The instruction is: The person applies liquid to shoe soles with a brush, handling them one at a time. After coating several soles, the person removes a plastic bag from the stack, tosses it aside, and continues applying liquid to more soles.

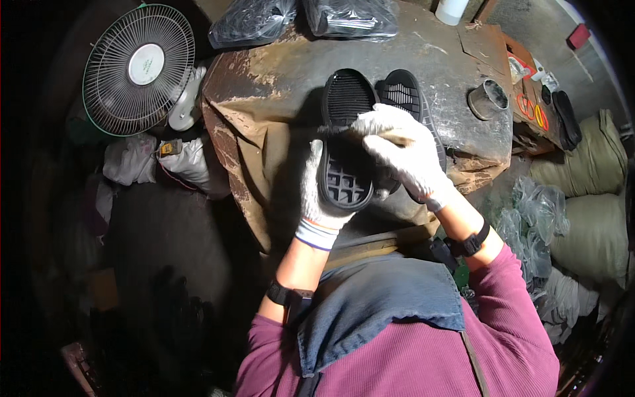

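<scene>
Left hand, white-gloved, grips a black shoe sole at the desk's near edge — right hand, also gloved, curls over the sole's middle, its hold unclear. Just right, partly hidden: 2nd sole.

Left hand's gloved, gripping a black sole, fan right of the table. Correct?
No: the fan is left of the table, per the head view. The rest stands: gloved left hand, gripping a black sole.
</scene>
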A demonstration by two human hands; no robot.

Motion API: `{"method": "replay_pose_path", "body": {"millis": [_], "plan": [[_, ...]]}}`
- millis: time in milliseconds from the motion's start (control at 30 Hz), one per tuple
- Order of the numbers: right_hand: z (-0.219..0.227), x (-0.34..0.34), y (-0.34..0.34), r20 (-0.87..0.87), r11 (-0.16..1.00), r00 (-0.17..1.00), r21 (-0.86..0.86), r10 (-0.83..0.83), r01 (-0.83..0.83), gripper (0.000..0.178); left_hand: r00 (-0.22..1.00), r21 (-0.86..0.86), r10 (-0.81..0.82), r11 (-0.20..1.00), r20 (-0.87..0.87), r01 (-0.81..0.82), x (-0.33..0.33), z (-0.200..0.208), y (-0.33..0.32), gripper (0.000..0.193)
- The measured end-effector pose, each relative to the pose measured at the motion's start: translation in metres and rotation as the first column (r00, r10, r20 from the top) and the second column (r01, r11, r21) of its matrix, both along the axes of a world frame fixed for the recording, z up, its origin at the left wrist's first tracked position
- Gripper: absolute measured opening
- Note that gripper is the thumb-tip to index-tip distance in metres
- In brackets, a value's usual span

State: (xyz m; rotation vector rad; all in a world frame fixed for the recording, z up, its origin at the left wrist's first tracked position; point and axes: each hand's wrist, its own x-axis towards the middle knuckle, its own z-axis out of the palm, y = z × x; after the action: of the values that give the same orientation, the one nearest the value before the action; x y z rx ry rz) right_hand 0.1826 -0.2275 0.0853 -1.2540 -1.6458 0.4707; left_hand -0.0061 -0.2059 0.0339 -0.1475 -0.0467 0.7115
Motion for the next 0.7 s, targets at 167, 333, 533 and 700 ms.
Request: {"method": "replay_pose_path", "body": {"millis": [167,333,533,700], "plan": [[0.01,-0.016,-0.015,0.185,0.965,0.965,0.151,0.186,-0.215,0.024,0.997,0.201,0.041,0.978,0.067,-0.053,-0.004,-0.017,0.017,0.071],[0.014,-0.012,-0.035,0.27,0.959,0.933,0.089,0.238,-0.27,0.021,0.99,0.236,0.142,0.961,0.015,-0.142,-0.018,-0.013,0.048,0.089],[0.018,-0.007,-0.039,-0.148,0.962,0.97,-0.164,0.194,-0.217,0.025,0.915,0.504,0.224,0.863,-0.335,-0.027,-0.066,0.009,0.071,0.088],[0.019,-0.039,-0.025,-0.343,0.92,0.926,-0.293,0.154,-0.262,0.017,0.46,0.734,0.622,0.672,-0.633,0.102,-0.072,0.015,0.052,0.043]]}}
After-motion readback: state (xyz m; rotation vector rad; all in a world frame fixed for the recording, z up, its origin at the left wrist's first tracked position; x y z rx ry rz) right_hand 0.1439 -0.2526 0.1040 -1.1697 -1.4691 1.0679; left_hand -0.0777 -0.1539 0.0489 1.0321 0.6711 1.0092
